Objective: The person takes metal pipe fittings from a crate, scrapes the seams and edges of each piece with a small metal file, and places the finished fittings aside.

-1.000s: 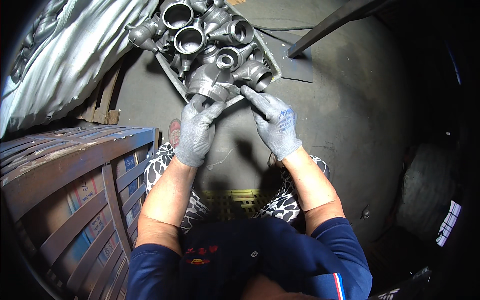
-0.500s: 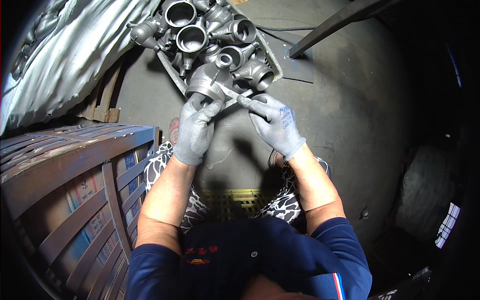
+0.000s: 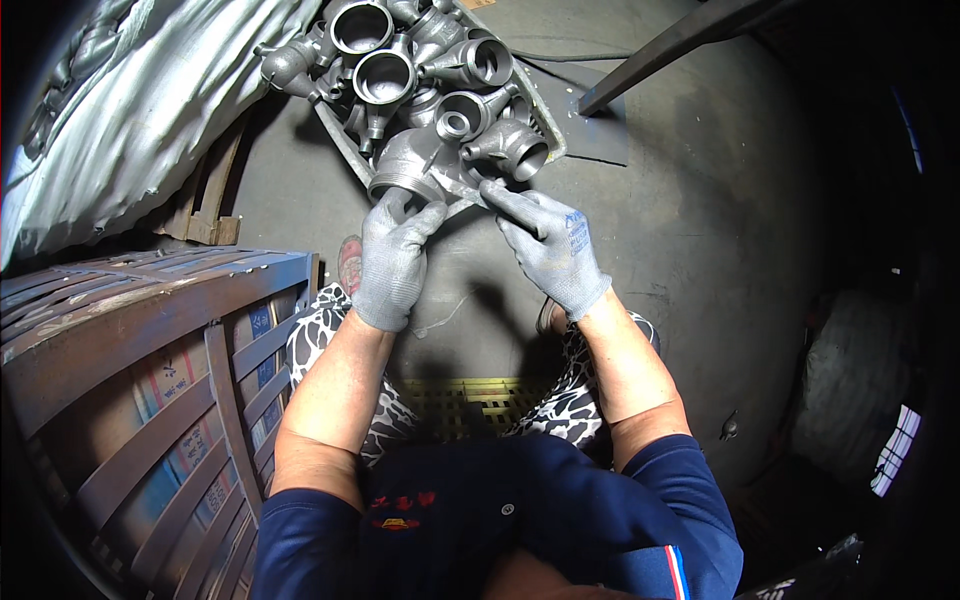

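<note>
My left hand (image 3: 393, 260), in a grey glove, is closed on the wide ribbed rim of a grey metal pipe fitting (image 3: 408, 160), fingers hooked into its opening. The fitting is tilted, its small round outlet pointing up and away from me. My right hand (image 3: 552, 245), also gloved, is closed, with its forefinger stretched toward the fitting. Between that hand and the fitting shows a thin, flat, light grey tool (image 3: 463, 190), its kind hard to make out. Several similar fittings (image 3: 384, 78) lie heaped in a pale plastic crate (image 3: 548, 135) just beyond my hands.
A rusty slatted metal cage (image 3: 150, 300) holding cardboard boxes stands at my left. Behind it lies a white woven sack (image 3: 150, 130). A dark metal beam (image 3: 670, 55) slants down at the far right. Beneath me is a yellow plastic crate (image 3: 470, 395).
The fitting has tilted, its small outlet shifting slightly right and toward me. My right hand has turned a little, and less of the flat tool shows.
</note>
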`<act>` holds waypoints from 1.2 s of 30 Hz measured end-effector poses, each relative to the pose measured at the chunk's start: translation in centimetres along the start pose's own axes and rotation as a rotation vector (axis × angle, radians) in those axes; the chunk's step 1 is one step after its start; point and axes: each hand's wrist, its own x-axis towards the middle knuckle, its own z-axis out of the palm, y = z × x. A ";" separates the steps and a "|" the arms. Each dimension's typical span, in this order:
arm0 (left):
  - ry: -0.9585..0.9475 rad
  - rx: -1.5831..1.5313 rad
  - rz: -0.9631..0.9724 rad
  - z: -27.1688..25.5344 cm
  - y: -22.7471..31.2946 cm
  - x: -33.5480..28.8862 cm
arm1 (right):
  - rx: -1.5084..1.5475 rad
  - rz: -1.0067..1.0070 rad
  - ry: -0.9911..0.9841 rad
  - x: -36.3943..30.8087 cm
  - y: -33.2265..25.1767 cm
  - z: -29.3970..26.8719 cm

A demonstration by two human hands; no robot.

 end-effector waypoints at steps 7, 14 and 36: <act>-0.004 0.074 -0.005 0.2 0.3 -0.3 | 0.026 0.075 -0.030 0.0 0.7 0.9; -0.029 0.017 -0.027 0.0 -0.2 -0.1 | 0.197 0.222 -0.110 -0.4 1.0 0.5; -0.067 0.002 -0.038 -1.2 -0.7 0.3 | -0.262 -0.003 0.037 -0.2 0.5 0.5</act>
